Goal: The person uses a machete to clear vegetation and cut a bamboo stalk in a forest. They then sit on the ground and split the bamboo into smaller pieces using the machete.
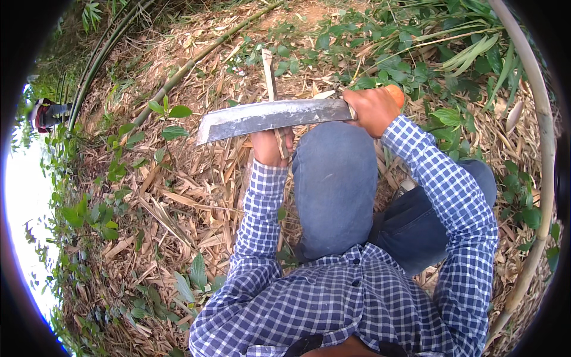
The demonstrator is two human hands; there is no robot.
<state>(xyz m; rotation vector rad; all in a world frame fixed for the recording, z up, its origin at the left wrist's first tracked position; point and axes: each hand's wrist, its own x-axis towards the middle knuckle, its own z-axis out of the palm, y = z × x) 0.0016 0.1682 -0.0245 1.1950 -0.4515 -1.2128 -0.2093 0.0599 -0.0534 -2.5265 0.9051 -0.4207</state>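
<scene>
My right hand (373,112) is wrapped round the orange handle (395,94) of a machete. Its long, slightly curved blade (267,114) lies level across the view, above my bent knee (336,172), with the tip pointing left. Beneath the blade, my left hand (266,147) is closed around a thin split stick (269,74) that looks like bamboo or wood. The stick stands roughly crosswise to the blade, its pale cut end beyond it. The blade covers part of my left fingers and the stick's middle; whether blade and stick touch, I cannot tell.
Dry leaves (196,199) litter the ground, with green seedlings (172,119) at left and leafy plants (404,65) at far right. A bamboo pole (196,62) slants across the upper left. A curved pole (542,119) bounds the right side. Another person (47,116) appears at the far left edge.
</scene>
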